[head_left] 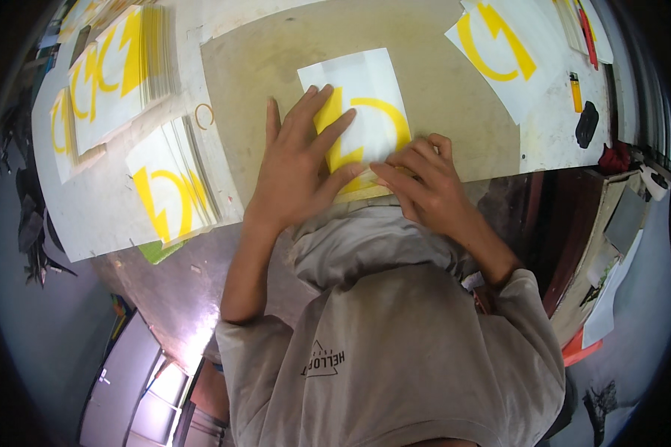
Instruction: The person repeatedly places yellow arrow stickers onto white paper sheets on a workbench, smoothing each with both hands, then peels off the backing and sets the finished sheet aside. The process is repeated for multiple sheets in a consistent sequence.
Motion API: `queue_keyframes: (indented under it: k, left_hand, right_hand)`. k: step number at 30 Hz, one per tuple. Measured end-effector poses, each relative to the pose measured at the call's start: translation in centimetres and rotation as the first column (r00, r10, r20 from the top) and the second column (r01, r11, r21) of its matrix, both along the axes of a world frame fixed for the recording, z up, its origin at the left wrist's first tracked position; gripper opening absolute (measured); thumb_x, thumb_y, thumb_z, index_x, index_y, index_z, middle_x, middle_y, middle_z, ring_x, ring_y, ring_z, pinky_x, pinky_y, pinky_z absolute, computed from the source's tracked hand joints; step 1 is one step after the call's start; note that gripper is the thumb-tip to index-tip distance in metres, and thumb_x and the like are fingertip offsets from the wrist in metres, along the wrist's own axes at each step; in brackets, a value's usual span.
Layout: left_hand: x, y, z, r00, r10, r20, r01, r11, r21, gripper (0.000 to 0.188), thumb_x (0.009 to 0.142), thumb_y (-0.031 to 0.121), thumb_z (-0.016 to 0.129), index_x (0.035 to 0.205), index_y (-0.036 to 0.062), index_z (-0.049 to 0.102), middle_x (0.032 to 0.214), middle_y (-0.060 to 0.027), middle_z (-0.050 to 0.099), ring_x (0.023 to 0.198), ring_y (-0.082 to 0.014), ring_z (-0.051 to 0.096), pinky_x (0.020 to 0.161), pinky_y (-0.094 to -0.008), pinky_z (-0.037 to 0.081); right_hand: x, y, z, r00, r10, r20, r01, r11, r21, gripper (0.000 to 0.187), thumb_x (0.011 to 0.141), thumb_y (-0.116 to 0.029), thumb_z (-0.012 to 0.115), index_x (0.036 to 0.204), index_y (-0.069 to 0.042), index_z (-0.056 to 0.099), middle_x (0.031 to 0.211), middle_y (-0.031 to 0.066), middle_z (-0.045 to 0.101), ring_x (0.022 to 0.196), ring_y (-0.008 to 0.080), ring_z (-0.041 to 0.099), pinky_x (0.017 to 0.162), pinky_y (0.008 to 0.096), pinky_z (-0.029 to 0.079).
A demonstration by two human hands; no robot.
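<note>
A white paper sheet (359, 73) with a bold yellow print lies before me on a tan board (246, 52), close to the table's near edge. My left hand (291, 171) rests on its left side, fingers spread over the yellow print and thumb towards the near edge. At the sheet's near right corner, my right hand (426, 181) has its fingers curled, the index finger and thumb pinching the edge. The fold or edge between those fingertips is partly hidden by the hands.
Stacks of similar printed papers (119, 67) stand at the far left, with another stack (171, 175) nearer. A loose printed sheet (499, 52) lies at the far right. Beyond it are a yellow lighter (575, 92), a black object (587, 124) and a red pen-like item (589, 41).
</note>
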State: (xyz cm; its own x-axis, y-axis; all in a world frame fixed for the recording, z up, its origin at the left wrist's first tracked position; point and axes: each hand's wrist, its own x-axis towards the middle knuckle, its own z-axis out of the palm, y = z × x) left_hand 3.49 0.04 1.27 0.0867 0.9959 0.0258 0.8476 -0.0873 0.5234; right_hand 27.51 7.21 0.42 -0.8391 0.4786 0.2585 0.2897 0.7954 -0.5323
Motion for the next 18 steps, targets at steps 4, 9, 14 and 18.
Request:
queue_keyframes:
  k: [4, 9, 14, 18]
  left_hand:
    - [-0.6, -0.5, -0.2, 0.999, -0.048, -0.014, 0.047, 0.998, -0.050, 0.081, 0.081, 0.055, 0.081, 0.150, 0.0197, 0.058, 0.164, -0.0189, 0.038, 0.154, -0.0386, 0.032, 0.125, -0.0668, 0.010]
    - [-0.1, -0.6, -0.6, 0.993, 0.064, -0.103, -0.068, 0.997, -0.033, 0.081, 0.082, 0.056, 0.080, 0.151, 0.0208, 0.057, 0.166, -0.0187, 0.036, 0.156, -0.0385, 0.029, 0.123, -0.0700, 0.010]
    - [0.3, -0.5, -1.1, 0.989, 0.095, -0.117, -0.095, 0.995, -0.001, 0.076, 0.085, 0.052, 0.078, 0.150, 0.0192, 0.057, 0.166, -0.0190, 0.035, 0.155, -0.0390, 0.030, 0.121, -0.0731, 0.009]
    - [1.2, -0.4, -0.6, 0.990, 0.121, -0.077, -0.116, 0.990, 0.075, 0.069, 0.088, 0.046, 0.078, 0.147, 0.0153, 0.059, 0.159, -0.0186, 0.044, 0.149, -0.0385, 0.038, 0.120, -0.0713, 0.014]
  right_hand:
    - [1.5, 0.1, -1.0, 0.983, -0.181, -0.035, 0.181, 0.983, -0.002, 0.030, 0.081, -0.004, 0.077, 0.112, -0.007, 0.074, 0.100, 0.0072, 0.068, 0.091, 0.0250, 0.064, 0.090, 0.0438, 0.043]
    - [6.3, -0.3, -0.9, 0.818, -0.571, -0.069, 0.566, 0.820, -0.083, 0.026, 0.085, -0.003, 0.077, 0.111, -0.003, 0.073, 0.093, 0.0099, 0.070, 0.084, 0.0271, 0.065, 0.086, 0.0402, 0.045]
    - [2.8, -4.9, -0.8, 0.919, -0.386, -0.080, 0.375, 0.919, -0.120, 0.024, 0.086, -0.003, 0.077, 0.110, -0.001, 0.072, 0.094, 0.0112, 0.072, 0.081, 0.0279, 0.065, 0.087, 0.0412, 0.045]
    - [3.6, -3.3, -0.8, 0.872, -0.486, -0.060, 0.486, 0.874, -0.003, 0.025, 0.086, -0.002, 0.077, 0.111, -0.002, 0.072, 0.097, 0.0109, 0.072, 0.084, 0.0278, 0.065, 0.088, 0.0415, 0.044]
